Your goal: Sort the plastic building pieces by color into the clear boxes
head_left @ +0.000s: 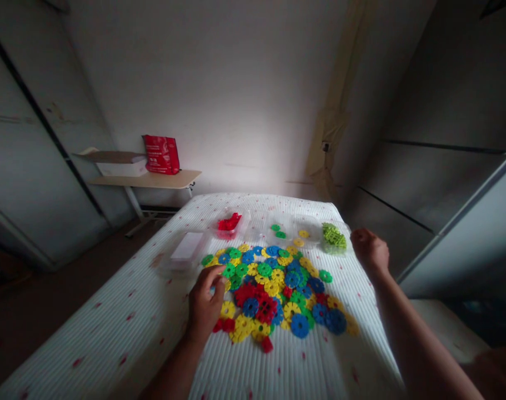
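1 white cover (pixel 123 322) | dozens of discs (pixel 271 288) | left fingers (pixel 210 273), right fingers (pixel 361 236): curled, grip unclear

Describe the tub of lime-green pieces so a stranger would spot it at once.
Start at the white cover with red flecks. Near its far right corner, left of the right hand, sits a clear tub. Its lime-green pieces set it apart from the tub of red pieces.

Side table (pixel 186 178): against pale wall (pixel 215 83), far left. White box (pixel 123 169) on tabletop, flat brown cover (pixel 119 158) over box. Red bag (pixel 161 155): upright, beside box. Wall socket (pixel 325 146): right of bag, brownish tape (pixel 343 72) running above. Grey cabinet (pixel 436 122): right side, dark horizontal grooves.
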The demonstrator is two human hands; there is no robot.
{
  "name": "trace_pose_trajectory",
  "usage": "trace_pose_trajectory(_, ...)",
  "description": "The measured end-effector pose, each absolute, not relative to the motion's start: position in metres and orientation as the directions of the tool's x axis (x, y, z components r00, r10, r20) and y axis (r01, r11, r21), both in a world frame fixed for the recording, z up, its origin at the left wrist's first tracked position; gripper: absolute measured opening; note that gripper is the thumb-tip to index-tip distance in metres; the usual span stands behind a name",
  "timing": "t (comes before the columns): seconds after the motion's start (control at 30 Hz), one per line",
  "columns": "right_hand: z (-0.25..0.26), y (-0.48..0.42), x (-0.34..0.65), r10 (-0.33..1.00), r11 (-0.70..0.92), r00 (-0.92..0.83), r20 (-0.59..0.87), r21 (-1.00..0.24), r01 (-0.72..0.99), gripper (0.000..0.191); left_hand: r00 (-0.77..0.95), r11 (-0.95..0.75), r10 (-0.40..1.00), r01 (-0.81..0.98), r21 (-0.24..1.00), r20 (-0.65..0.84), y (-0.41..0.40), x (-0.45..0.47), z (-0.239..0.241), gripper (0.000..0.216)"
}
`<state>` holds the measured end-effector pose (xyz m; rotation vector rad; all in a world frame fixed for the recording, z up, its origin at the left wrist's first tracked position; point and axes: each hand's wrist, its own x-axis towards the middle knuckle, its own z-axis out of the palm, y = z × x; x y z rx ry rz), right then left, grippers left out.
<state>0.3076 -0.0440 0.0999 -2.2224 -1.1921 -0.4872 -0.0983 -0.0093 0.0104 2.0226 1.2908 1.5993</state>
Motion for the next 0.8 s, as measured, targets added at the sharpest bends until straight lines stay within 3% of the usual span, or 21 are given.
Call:
trace_pose_trajectory(0.1, 0.087, -0.061, 0.297, 0.773, -0.144, 0.308, 0.555, -0.319, 0.937, 0.03, -0.068, -0.534, 0.733, 0.558, 0.635, 0.677, -0.008, -0.104, 0.014, 0.02)
trace_pose_trajectory(0.2, 0.075, -0.087, 0.28, 0.872, 0.11, 0.103, 0.478, -0.398, 0.911, 0.032, -0.083, -0.501, 0.742, 0.591, 0.632, 0.665, -0.007, -0.106, 0.015, 0.019)
trace_pose_trajectory(0.33, 0.061, -0.123, 0.26, 0.93, 0.18, -0.016, 0.366, -0.419, 0.89, 0.035, -0.035, -0.497, 0.774, 0.585, 0.641, 0.632, -0.008, -0.105, 0.015, 0.019)
trace_pose_trajectory(0.43, 0.048, -0.142, 0.252, 0.914, 0.323, -0.21, 0.347, -0.308, 0.895, 0.044, 0.091, -0.545, 0.79, 0.556, 0.628, 0.606, -0.013, -0.102, 0.019, 0.019)
trace_pose_trajectory(0.57, 0.029, -0.151, 0.243, 0.865, 0.44, -0.37, 0.34, -0.158, 0.884, 0.067, 0.406, -0.691, 0.721, 0.481, 0.54, 0.561, -0.027, -0.096, 0.033, 0.017)
trace_pose_trajectory(0.73, 0.016, -0.141, 0.229, 0.855, 0.442, -0.374, 0.36, -0.124, 0.889, 0.057, 0.72, -0.834, 0.55, 0.449, 0.321, 0.424, -0.045, -0.082, 0.047, 0.061)
trace_pose_trajectory(0.8, 0.016, -0.134, 0.22, 0.852, 0.445, -0.383, 0.357, -0.109, 0.889, 0.051, 0.74, -0.831, 0.556, 0.487, 0.27, 0.378, -0.047, -0.079, 0.046, 0.063)
